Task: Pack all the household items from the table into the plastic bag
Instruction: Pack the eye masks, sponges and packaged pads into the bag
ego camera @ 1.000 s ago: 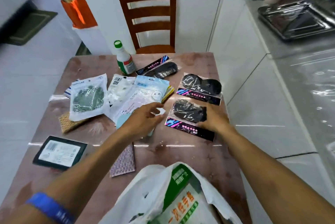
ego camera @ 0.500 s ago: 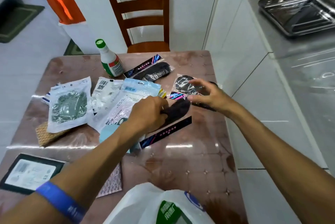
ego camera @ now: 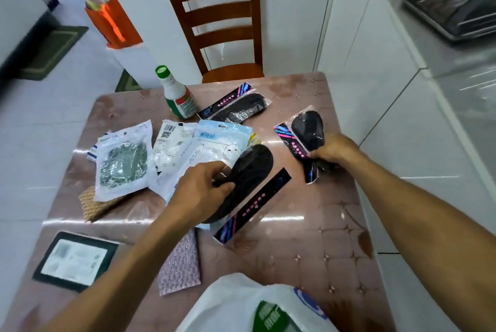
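Pinkish patterned table (ego camera: 308,237) stands against white cabinets, a wooden chair (ego camera: 217,23) at its far edge. At the near edge lies the white plastic bag (ego camera: 241,302), below both arms. Left of centre, flat packets (ego camera: 123,162) overlap near a green-capped bottle (ego camera: 177,95). The left hand (ego camera: 200,192) curls round a black insole pack (ego camera: 249,184), lifting it. The right hand (ego camera: 331,147) grips a second insole pack (ego camera: 306,138), crumpling it, well apart from the bag.
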`<state>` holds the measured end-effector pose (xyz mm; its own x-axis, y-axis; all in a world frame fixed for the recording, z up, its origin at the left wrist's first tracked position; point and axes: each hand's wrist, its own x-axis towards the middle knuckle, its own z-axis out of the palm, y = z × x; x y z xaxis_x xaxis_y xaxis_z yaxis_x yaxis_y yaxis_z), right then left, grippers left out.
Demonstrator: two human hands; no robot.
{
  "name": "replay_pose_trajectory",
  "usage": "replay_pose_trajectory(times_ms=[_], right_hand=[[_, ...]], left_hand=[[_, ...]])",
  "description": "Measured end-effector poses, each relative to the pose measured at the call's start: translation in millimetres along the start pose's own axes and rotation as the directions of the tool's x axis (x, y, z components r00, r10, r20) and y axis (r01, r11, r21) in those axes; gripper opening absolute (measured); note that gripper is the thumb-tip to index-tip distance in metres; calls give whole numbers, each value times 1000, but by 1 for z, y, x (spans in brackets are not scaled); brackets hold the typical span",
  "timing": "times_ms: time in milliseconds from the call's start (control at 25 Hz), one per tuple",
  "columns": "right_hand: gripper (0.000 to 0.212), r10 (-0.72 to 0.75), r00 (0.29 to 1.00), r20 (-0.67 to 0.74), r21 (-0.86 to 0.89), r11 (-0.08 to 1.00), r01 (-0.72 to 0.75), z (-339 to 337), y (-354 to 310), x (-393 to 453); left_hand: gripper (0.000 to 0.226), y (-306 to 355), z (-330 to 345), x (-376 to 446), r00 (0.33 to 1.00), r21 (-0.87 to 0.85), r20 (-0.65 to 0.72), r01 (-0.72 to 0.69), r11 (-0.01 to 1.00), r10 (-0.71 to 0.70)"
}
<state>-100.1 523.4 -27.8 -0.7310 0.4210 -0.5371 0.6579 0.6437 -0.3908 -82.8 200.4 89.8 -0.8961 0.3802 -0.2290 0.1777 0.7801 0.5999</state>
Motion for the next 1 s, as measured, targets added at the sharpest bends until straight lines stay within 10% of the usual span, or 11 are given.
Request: replay_pose_trajectory(times_ms=[120, 240, 480, 640, 840, 1000], right_hand=[[28, -68, 997, 48, 446, 894, 39, 28, 9, -78], [26, -145, 985, -97, 835, 527, 160, 20, 8, -175], [30, -341, 904, -259, 944, 110, 312, -38, -37, -359], [23, -389, 844, -369, 769, 382, 512, -44, -30, -475], [18, -378, 921, -91, 155, 909, 388, 38, -7, -541], [37, -168, 960, 225, -397, 884, 248, 71, -28, -521]], left_hand=[[24, 0, -16, -27, 995, -192, -22, 88, 977, -94], [26, 5, -40, -60, 982, -469, -51, 137, 872, -182], [23, 50, -93, -135, 964, -795, -155, 8, 607, -217], [27, 53, -126, -187, 964, -844, -244, -156, 512, -109], [26, 31, -138, -238, 966, -848, -251, -189, 495, -63], [28, 23, -153, -281, 956, -876, -293, -255, 409, -29]])
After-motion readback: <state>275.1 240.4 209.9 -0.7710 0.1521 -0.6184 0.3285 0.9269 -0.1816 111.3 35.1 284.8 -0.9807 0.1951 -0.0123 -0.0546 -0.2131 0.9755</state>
